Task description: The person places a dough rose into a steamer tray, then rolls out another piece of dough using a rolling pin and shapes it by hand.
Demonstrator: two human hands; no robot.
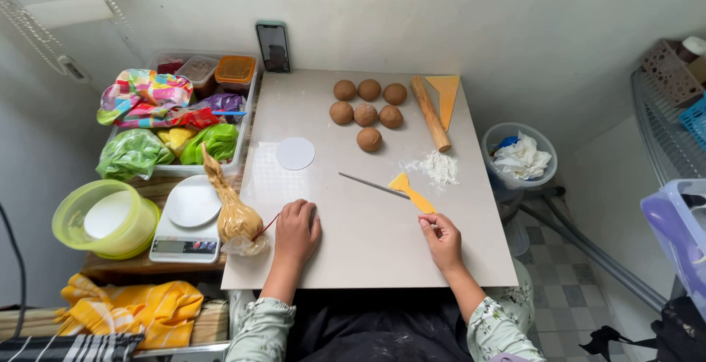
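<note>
Dough hides under the left hand (296, 231), if anything does: that hand lies palm down, fingers curled over something on the board (353, 259), and what it covers cannot be told. Just beside its thumb lies a tied bag (234, 211) of tan filling, its twisted neck pointing up and away, with a thin red tie (268, 225) running from the bag toward the hand. The right hand (441, 238) rests near the board's right part, fingers loosely bent, fingertips pinching the near end of a yellow scraper (410, 192); the scraper's wide end touches the tip of a thin metal blade (371, 184) that lies flat toward the board's middle. A small heap of flour (437, 166) sits just beyond the scraper. Farther back, seven brown balls (368, 112) stand in a cluster, apart from both hands, with a wooden rolling pin (430, 112) beside them and a yellow triangular card (446, 96) just right of the pin. A white disc (295, 153) lies flat on the board's left part. Left of the board stand a scale (187, 231) with a white plate on it, a green bowl (103, 218), and a tray (180, 171) of coloured bags. A phone (273, 46) leans on the wall.
</note>
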